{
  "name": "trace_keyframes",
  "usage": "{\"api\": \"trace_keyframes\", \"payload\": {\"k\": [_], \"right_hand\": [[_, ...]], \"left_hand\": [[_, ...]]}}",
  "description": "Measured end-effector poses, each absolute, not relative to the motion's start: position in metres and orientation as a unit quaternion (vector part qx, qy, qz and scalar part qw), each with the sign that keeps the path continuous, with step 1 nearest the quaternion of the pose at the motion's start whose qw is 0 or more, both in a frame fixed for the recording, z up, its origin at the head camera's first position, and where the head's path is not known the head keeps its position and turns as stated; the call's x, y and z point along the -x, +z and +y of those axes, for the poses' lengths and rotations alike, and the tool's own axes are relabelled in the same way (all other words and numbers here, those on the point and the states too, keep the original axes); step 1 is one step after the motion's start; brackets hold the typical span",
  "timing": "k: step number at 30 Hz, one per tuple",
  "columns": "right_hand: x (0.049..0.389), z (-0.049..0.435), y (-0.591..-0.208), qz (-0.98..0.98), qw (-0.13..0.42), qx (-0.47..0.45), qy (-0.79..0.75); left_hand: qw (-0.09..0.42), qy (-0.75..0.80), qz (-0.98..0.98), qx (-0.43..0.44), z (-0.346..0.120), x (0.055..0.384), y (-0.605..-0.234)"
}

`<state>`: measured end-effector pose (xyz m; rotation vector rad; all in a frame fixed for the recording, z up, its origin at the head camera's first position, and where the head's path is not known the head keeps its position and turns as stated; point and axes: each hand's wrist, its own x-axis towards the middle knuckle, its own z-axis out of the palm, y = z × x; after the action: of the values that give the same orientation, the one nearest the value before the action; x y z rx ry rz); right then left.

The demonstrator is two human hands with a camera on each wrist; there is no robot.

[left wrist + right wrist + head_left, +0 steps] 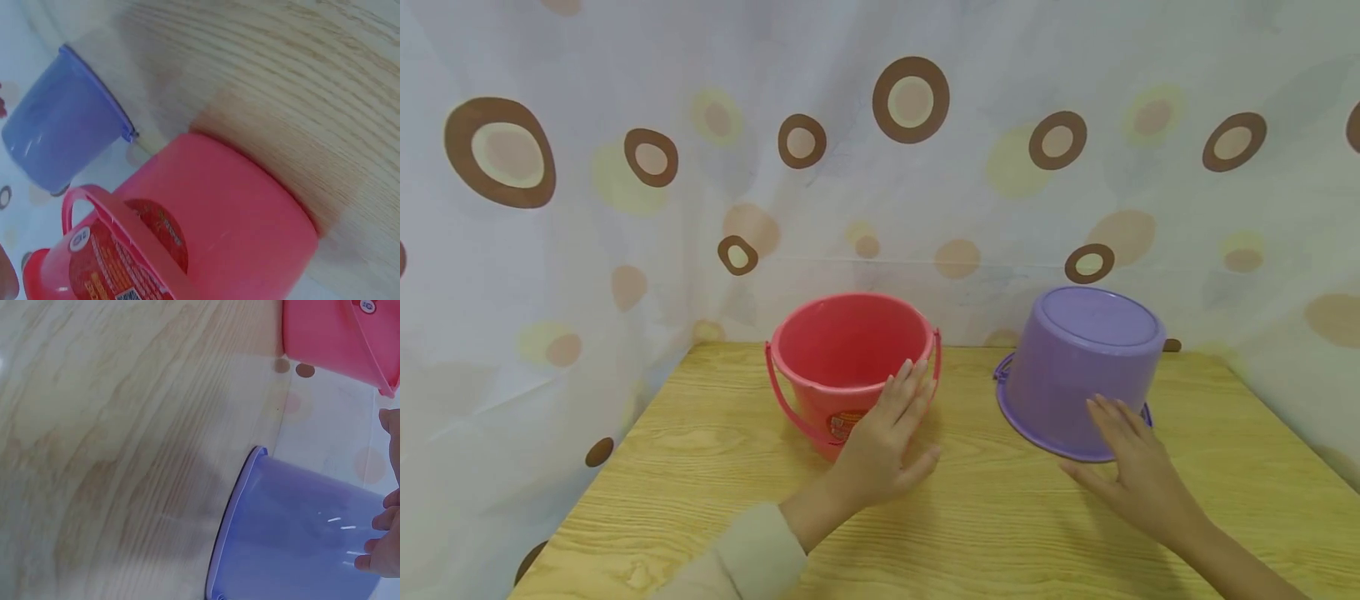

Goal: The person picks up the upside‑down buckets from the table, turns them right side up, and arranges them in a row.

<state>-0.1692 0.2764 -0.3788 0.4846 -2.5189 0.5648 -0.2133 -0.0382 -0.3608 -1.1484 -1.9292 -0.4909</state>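
Table [985,517]: wood-grained, light; carries two buckets, set apart from each other. Item, red bucket [838,358]: plastic, upright, mouth up, toward the far edge and nearer the far left corner; handle [784,404] hanging down across the near side, over a red printed label [842,425]. Item, purple bucket [1075,379]: plastic, inverted, base up, rim down on the table, toward the far edge and nearer the far right corner; purple handle [1002,369] low at the rim, showing on its left side. Left hand [880,454]: fingers straight and close together, thumb apart, gripping nothing; before the near right side of the red bucket, contact not determinable; pale sleeve [756,550] at the wrist. Right hand [1138,479]: fingers extended, thumb spread, gripping nothing; before the near side of the purple bucket, contact likewise not determinable; forearm bare. Backdrop: white cloth [850,200] beyond the far edge and along both sides, patterned with brown rings and with beige and yellow spots.
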Motion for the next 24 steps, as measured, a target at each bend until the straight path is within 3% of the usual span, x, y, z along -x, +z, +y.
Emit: {"api": "trace_keyframes", "payload": {"k": [4,10,20,24], "right_hand": [[0.168,0.286,-0.383,-0.928,0.257,-0.174,0.207],[0.167,0.299,-0.392,-0.934,0.247,-0.159,0.205],[0.168,0.317,-0.4,-0.947,0.197,-0.118,0.223],[0.169,0.325,-0.405,-0.955,0.175,-0.102,0.217]], "left_hand": [[0.404,-0.165,-0.766,0.472,-0.031,0.212,-0.369],[0.345,-0.127,-0.795,0.482,-0.021,0.209,-0.379],[0.186,-0.071,-0.874,0.443,-0.007,0.208,-0.388],[0.147,-0.044,-0.893,0.423,-0.002,0.21,-0.391]]}}
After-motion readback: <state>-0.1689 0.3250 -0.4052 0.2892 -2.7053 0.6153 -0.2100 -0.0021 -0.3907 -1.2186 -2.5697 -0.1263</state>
